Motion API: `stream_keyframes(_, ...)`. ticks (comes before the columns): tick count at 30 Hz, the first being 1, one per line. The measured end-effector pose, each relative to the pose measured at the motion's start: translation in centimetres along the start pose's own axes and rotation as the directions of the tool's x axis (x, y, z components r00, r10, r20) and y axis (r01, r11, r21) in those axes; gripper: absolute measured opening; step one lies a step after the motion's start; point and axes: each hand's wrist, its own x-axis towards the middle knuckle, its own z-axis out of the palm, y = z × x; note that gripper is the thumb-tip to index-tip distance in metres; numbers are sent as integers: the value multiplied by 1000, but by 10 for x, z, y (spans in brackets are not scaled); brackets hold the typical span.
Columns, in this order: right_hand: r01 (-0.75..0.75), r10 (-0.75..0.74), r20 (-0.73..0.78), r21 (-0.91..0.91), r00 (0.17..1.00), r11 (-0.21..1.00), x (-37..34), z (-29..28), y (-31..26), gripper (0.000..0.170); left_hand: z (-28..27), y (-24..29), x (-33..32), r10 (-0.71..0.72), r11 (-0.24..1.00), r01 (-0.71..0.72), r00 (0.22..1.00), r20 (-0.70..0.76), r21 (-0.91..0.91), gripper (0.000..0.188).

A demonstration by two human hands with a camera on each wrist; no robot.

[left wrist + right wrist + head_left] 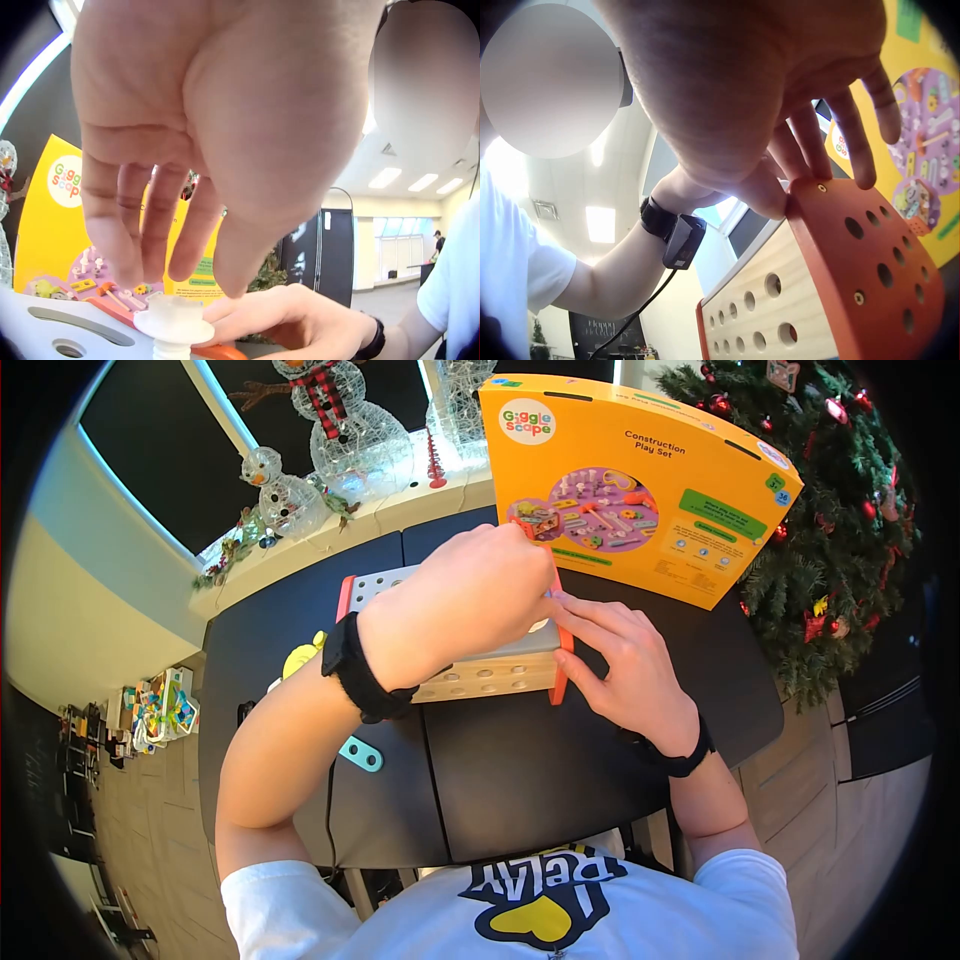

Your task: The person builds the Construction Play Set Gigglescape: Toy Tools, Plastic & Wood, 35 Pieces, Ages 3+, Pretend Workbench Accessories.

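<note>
A toy workbench box with a grey perforated top (375, 585), pale wooden side (480, 678) and red end panels (870, 262) stands before me. My left hand (465, 595) is over its right end; its fingers (157, 225) point down, with thumb and fingertips apart. A white plastic screw (174, 322) stands upright on the grey top close to those fingertips. My right hand (635, 665) lies along the right red panel, thumb touching near its front edge. Its fingers (851, 139) reach out straight over the panel's top edge, beside the screw.
A tall yellow play-set box (640, 490) stands upright behind the workbench. On the black table (540, 770) lie a teal strip with holes (361, 754) and a yellow toy piece (303, 656), left of the workbench. Snowman decorations (285, 500) line the windowsill; a decorated tree (820, 540) is at right.
</note>
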Motion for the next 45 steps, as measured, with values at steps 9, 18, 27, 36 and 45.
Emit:
stream_keyframes(9, 6, -6, 3, -3, 1000, 1000, -1, -2, 1, 45, 13, -18, -1, 375, 886, -409, 909, -181, -218, 16)
stream_keyframes(18, 7, -7, -16, 9, 1000, 1000, 0, -2, -1, 43, -1, 5, -4, -98, 995, 97, 995, 8, 19, 23)
stream_keyframes(27, 15, -15, -25, 3, 1000, 1000, 0, -1, 0, 41, 21, -25, -6, 407, 891, -441, 881, -241, -109, 14)
stream_keyframes(36, -5, 5, -3, 15, 1000, 1000, 0, -2, -1, 43, 5, -5, -5, -7, 1000, 7, 996, -90, 7, 24)
stream_keyframes(45, 16, -16, -30, 7, 999, 1000, -1, 0, -1, 44, 11, -18, -3, 312, 935, -320, 947, -73, -154, 13)
